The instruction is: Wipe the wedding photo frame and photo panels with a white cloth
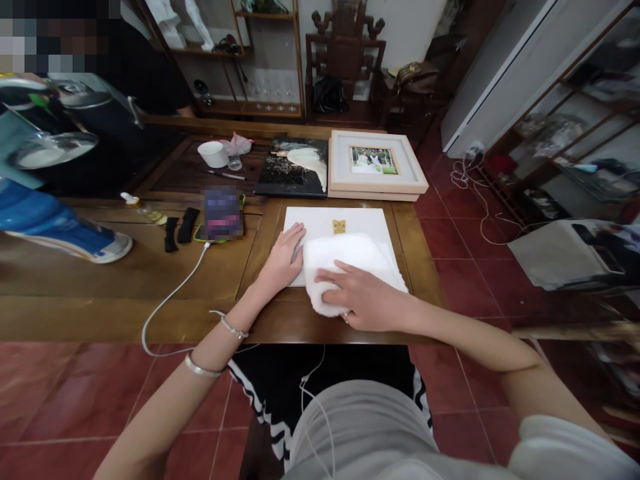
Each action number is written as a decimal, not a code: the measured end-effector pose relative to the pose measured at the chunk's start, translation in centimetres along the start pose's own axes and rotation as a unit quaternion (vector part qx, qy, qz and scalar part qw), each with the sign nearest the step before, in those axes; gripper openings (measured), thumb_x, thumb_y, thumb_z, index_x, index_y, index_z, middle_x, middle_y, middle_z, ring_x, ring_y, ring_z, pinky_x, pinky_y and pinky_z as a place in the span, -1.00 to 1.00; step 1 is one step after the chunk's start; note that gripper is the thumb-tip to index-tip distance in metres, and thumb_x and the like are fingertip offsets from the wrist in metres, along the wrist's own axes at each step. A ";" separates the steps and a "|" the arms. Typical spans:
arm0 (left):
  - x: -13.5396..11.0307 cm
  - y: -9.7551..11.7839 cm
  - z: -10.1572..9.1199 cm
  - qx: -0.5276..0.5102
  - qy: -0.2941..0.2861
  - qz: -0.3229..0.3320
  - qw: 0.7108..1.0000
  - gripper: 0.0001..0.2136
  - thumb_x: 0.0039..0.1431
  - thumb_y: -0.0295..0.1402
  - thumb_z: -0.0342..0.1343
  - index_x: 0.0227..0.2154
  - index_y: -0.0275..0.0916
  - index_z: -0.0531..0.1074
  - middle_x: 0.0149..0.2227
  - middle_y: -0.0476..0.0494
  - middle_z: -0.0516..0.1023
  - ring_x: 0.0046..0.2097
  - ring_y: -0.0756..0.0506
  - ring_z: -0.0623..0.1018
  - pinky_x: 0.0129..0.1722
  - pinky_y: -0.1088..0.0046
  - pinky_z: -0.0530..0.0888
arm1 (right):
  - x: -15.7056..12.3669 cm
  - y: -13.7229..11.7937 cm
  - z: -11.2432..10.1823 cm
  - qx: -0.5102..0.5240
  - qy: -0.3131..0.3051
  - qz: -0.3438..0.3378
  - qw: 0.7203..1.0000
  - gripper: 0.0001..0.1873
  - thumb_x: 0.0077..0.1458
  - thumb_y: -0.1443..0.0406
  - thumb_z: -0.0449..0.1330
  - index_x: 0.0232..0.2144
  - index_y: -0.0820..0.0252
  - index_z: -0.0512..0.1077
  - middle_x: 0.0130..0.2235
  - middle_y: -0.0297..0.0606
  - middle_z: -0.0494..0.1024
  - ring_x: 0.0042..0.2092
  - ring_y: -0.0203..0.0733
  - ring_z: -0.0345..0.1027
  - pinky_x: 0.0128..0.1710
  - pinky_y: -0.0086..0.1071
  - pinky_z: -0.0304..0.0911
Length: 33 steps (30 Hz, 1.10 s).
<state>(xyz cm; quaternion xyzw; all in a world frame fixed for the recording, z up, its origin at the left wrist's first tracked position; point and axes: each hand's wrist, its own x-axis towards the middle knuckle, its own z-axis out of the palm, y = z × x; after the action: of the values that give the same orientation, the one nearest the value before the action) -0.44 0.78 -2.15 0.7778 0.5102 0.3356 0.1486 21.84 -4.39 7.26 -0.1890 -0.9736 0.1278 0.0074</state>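
Observation:
A white picture frame point(360, 220) lies face down on the wooden table point(125, 267), its gold hanger point(339, 227) showing near the far edge. My left hand point(283, 257) rests flat on the frame's left side, fingers stretched out. My right hand point(363, 297) presses down on a folded white cloth point(345, 257) that covers the frame's near half, fingers spread over the cloth.
Behind lie a framed photo point(375, 163) on a stack and a dark photo print point(296, 167). A phone point(221, 213) with a white cable, two black items point(179, 227), a white cup point(214, 153) and a blue bottle point(55, 227) sit to the left. A dark wooden chair point(345, 57) stands beyond.

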 end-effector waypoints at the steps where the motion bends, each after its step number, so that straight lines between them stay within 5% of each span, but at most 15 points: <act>1: 0.0 0.0 0.0 0.000 0.000 -0.001 1.000 -0.58 0.20 -0.43 -0.12 0.11 -0.38 0.33 0.23 -0.39 0.32 0.29 -0.24 0.25 0.28 0.00 0.16 | -0.3 -0.2 -0.2 0.005 -0.007 0.007 1.000 -0.67 -0.01 0.48 0.11 -0.15 0.22 0.44 0.16 0.01 0.39 0.25 -0.06 0.17 0.30 -0.04 -0.04; 7: 0.0 0.1 0.1 -0.015 0.002 -0.014 1.000 -0.60 0.26 -0.33 -0.07 0.12 -0.33 0.34 0.23 -0.37 0.32 0.29 -0.27 0.26 0.28 -0.04 0.14 | 1.5 3.4 0.1 -0.057 0.054 0.167 0.983 -0.56 0.01 0.50 0.09 -0.02 0.26 0.38 0.24 0.14 0.26 0.26 0.05 0.14 0.26 0.04 -0.04; 12: 0.0 0.7 -0.4 -0.049 0.049 -0.009 0.998 -0.57 0.36 -0.25 -0.17 0.16 -0.35 0.31 0.24 -0.35 0.30 0.28 -0.22 0.28 0.29 0.07 0.17 | 5.6 6.3 0.4 -0.090 0.072 0.198 0.974 -0.52 0.07 0.46 0.07 0.08 0.26 0.32 0.25 0.11 0.25 0.33 0.13 -0.04 0.23 0.17 -0.09; 18: -0.1 1.2 -1.0 -0.131 0.113 -0.025 0.985 -0.45 0.40 -0.08 -0.32 0.25 -0.31 0.19 0.31 -0.30 0.19 0.33 -0.18 0.18 0.32 0.15 0.10 | 6.7 3.5 1.3 -0.094 0.026 0.072 0.993 -0.54 0.07 0.48 0.07 0.05 0.28 0.37 0.31 0.10 0.15 0.36 0.19 -0.16 0.26 0.25 -0.25; 25: -0.2 1.3 -0.8 -0.110 0.097 -0.030 0.989 -0.45 0.39 -0.06 -0.29 0.23 -0.30 0.24 0.27 -0.30 0.26 0.30 -0.21 0.25 0.30 0.12 0.15 | 1.7 -0.9 0.0 -0.037 -0.036 -0.044 0.998 -0.65 0.05 0.45 0.09 -0.08 0.26 0.44 0.19 0.05 0.35 0.29 0.07 0.08 0.26 0.05 -0.04; 29: -0.1 1.0 -0.4 -0.054 0.048 -0.022 0.997 -0.54 0.36 -0.17 -0.20 0.15 -0.34 0.32 0.24 -0.34 0.30 0.28 -0.22 0.28 0.28 0.07 0.18 | 0.2 -0.6 -1.3 -0.032 -0.042 0.062 0.997 -0.66 0.05 0.42 0.06 -0.10 0.20 0.42 0.11 0.01 0.43 0.10 0.09 0.34 0.08 -0.04 0.19; 33: 0.0 0.6 -0.1 -0.013 0.005 -0.028 1.000 -0.58 0.29 -0.25 -0.11 0.10 -0.35 0.38 0.21 -0.37 0.34 0.28 -0.27 0.29 0.28 -0.02 0.15 | 1.2 2.9 -1.9 -0.052 -0.006 0.178 0.983 -0.65 0.04 0.42 0.00 -0.11 0.15 0.39 -0.05 -0.03 0.51 -0.04 0.13 0.38 -0.16 -0.14 0.24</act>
<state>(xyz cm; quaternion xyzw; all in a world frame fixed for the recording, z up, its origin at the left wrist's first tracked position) -0.11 0.54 -1.72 0.7595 0.5279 0.3422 0.1654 21.84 -0.91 8.32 -0.3583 -0.9299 0.0773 -0.0313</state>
